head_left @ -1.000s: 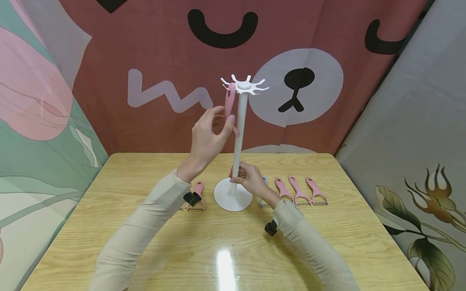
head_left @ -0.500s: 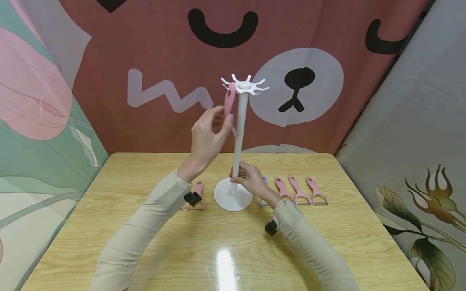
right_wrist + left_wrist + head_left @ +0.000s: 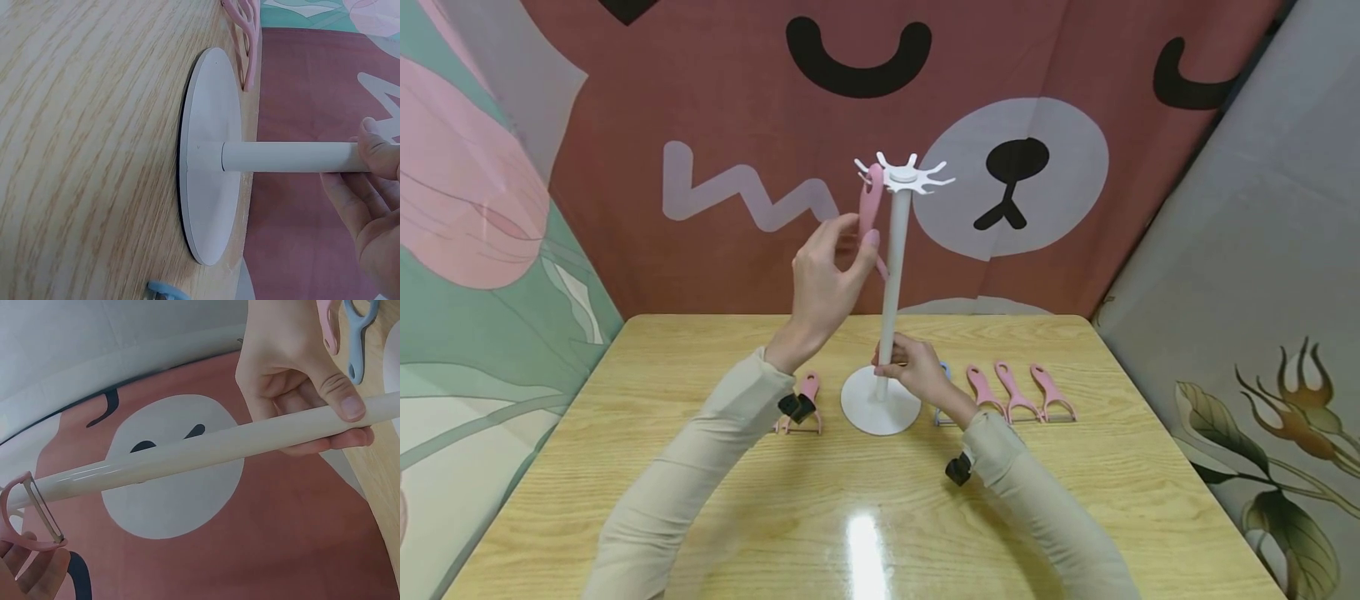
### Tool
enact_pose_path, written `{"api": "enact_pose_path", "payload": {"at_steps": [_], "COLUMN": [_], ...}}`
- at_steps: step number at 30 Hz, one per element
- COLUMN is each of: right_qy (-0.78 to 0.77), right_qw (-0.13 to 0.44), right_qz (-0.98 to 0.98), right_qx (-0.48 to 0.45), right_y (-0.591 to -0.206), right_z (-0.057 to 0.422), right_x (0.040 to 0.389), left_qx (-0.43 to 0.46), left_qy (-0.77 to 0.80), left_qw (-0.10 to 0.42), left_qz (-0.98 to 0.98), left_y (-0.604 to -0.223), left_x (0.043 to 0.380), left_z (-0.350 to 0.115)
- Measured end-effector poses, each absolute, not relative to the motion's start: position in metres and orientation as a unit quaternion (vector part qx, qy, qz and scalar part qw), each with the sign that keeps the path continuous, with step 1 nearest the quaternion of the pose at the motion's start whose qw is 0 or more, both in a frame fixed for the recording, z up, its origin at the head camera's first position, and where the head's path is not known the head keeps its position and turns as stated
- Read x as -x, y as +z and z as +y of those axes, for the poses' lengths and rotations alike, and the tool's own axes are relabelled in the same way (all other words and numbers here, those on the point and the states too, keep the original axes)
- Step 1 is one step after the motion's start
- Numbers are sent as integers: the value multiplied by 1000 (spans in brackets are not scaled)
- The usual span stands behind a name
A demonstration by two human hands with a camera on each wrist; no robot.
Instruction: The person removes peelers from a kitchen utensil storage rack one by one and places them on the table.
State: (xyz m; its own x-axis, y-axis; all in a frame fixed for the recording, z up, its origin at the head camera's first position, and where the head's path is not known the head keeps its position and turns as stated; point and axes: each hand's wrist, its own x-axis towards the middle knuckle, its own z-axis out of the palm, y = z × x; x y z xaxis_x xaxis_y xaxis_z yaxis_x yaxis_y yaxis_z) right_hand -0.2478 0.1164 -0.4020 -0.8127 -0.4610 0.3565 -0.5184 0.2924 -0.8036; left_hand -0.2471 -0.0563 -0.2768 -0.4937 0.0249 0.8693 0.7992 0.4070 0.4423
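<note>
My left hand point(image 3: 826, 271) pinches a pink peeler point(image 3: 870, 200) upright by its handle, beside the top of a white stand. The handle's holed end overlaps one of the prongs on the stand's rack point(image 3: 904, 175). In the left wrist view the peeler's metal blade point(image 3: 44, 509) lies close to the white pole point(image 3: 175, 456). Lower down, my right hand point(image 3: 917, 371) grips the pole just above its round base point(image 3: 212, 212), thumb on one side and fingers on the other. That base rests flat on the table.
Right of the base, several pink peelers point(image 3: 1013, 392) lie in a row with a blue peeler point(image 3: 945, 371), partly hidden by my right hand. On the left, pink peelers point(image 3: 808, 387) lie partly behind my left wrist. A printed curtain point(image 3: 737, 100) hangs behind the wooden table point(image 3: 700, 500).
My left hand and the pink peeler have shifted slightly up and to the left, the handle's end now over a prong tip. The right hand and the stand have stayed put.
</note>
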Motion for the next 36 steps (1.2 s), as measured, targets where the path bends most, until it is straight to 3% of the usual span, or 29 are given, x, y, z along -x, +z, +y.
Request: {"api": "enact_pose_path", "payload": {"at_steps": [26,36], "right_qy": [512,519], "right_qw": [27,31], "right_qz": [-805,-803], "right_qx": [-299,-290], "right_y": [-404,-438], "right_z": [117,121], "right_x": [250,274], "left_qx": [286,282], "left_qy": [-472,-476], "left_qw": [426,430], "left_qz": [-717,-713], "left_y": [-268,-270], "left_x": [246,247], "left_z": [-57,-59]}}
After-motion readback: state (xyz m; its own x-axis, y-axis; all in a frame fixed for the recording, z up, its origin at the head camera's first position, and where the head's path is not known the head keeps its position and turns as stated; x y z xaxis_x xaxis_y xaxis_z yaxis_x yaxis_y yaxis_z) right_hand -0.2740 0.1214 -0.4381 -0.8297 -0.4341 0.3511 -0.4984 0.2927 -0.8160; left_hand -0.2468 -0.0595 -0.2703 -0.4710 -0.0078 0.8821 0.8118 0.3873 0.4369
